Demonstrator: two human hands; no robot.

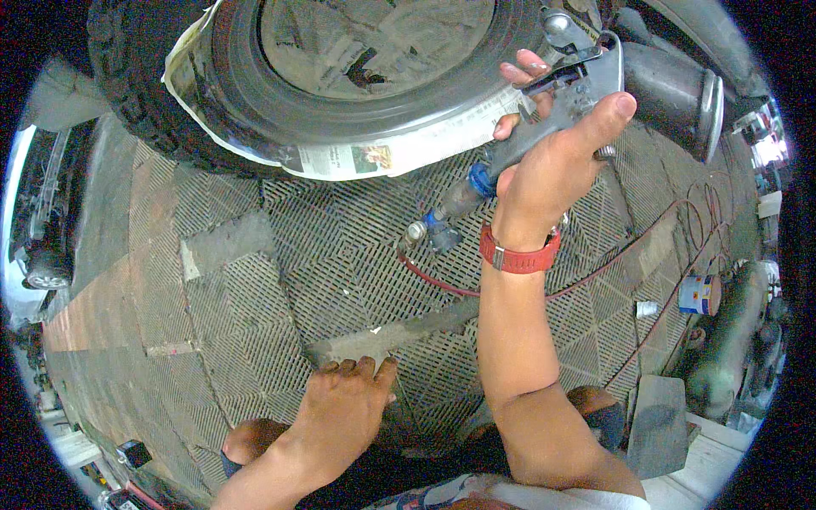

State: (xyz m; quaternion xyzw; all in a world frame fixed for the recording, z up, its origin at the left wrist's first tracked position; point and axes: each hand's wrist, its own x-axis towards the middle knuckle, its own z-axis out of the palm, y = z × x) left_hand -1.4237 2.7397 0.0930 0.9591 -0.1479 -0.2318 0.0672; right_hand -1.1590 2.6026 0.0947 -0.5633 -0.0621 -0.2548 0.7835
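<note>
My right hand [551,174], with a red watch strap at its wrist, is wrapped around a metal spray gun [586,95] beside the tyre; the thumb points up to the right. The gun's dark metal cup [667,92] lies toward the upper right. Blue fittings and a red air hose [438,286] hang from the handle end. Over the floor near my knees, my left hand [340,416] shows its back, its fingers loosely bent with slight gaps. No object shows in it, though the fingertips are partly hidden. The tyre [136,102] stands in front, newspaper [365,161] around its inner side.
More paper covers the wheel centre [374,47]. Ribbed matting [357,246] spreads beneath, with the hose trailing to the right. A blue-and-white can [699,294], a small white cup [646,309] and a green cylinder [724,361] stand at the right. A grey board [658,425] lies lower right.
</note>
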